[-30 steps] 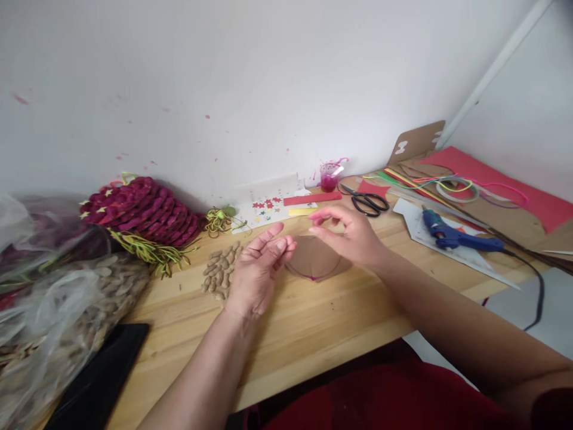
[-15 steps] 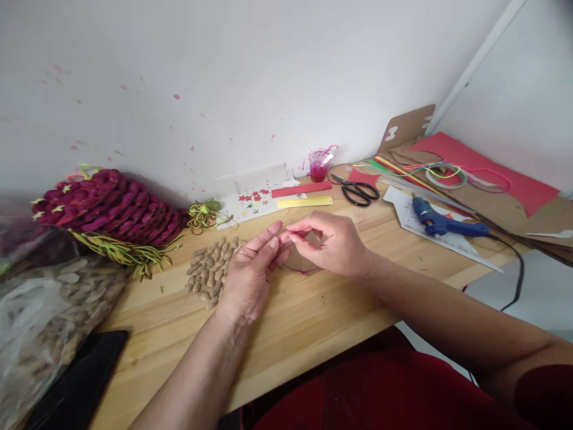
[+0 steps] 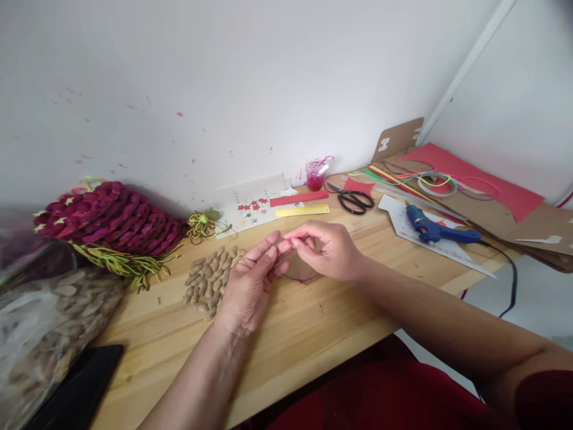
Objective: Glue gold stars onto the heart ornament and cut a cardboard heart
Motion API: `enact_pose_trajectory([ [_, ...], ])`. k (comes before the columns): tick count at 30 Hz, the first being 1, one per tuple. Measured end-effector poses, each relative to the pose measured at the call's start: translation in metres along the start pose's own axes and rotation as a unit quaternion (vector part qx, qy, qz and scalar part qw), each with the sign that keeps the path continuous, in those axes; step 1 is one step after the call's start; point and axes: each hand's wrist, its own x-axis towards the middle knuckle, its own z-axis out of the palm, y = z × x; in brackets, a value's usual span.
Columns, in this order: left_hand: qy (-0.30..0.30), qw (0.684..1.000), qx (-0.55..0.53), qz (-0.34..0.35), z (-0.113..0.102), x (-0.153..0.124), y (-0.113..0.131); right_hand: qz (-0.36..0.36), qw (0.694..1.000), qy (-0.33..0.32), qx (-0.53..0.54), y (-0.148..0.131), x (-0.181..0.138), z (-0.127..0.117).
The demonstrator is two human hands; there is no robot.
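**White wall with pink spatters, pale wooden surface: two bare hands meet at the centre of the frame**

Behind the pale wooden surface, a white wall flecked with pink fills the upper part of the frame. A flat piece of brown cardboard with a thin magenta line along its near edge lies on the surface at mid-frame, below and partly hidden by the hands; its full outline cannot be seen. Beside it, left of centre, unshelled tan peanuts with ridged husks lie in a loose cluster.

Left hand reaches up from the bottom of the frame, thumb side up, fingers pointing toward the upper right and bent at the tips, the thumb resting against them. Right hand comes in from the lower right, its back turned up, wrist slightly bent, thumb and forefinger tips drawn close together at the left fingertips. Whether either set of fingers is clamped on something small cannot be told.

Above the hands lie a flat red strip and a shorter yellow strip. Black-handled scissors rest to their right; farther right, a blue glue gun lies on white sheet material.
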Motion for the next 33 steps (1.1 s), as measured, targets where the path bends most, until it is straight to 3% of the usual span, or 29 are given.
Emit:
enact_pose_trajectory([
  [7,-0.035,0.999,-0.009,-0.011,-0.001,-0.001,-0.002,0.073,0.995,-0.035,0.061,-0.006,-0.001,-0.002],
  [16,-0.06,0.998,-0.005,-0.014,0.003,-0.001,-0.003,0.075,0.993,-0.066,0.063,-0.005,0.0,-0.006],
  [21,-0.001,0.995,0.079,0.054,-0.005,0.003,0.006,0.075,0.997,-0.015,-0.022,0.004,0.007,-0.016],
  [23,0.051,0.978,0.171,0.104,-0.013,0.008,0.012,0.118,0.989,-0.026,-0.086,0.012,0.01,-0.026],
  [26,0.092,0.922,0.336,0.172,-0.024,0.016,0.015,0.174,0.957,-0.127,-0.194,0.023,0.013,-0.04],
  [30,0.076,0.847,0.476,0.224,-0.033,0.022,0.007,0.193,0.906,-0.26,-0.272,0.024,0.013,-0.049],
  [33,0.058,0.843,0.495,0.202,-0.035,0.024,0.0,0.192,0.892,-0.295,-0.282,0.02,0.014,-0.05],
])
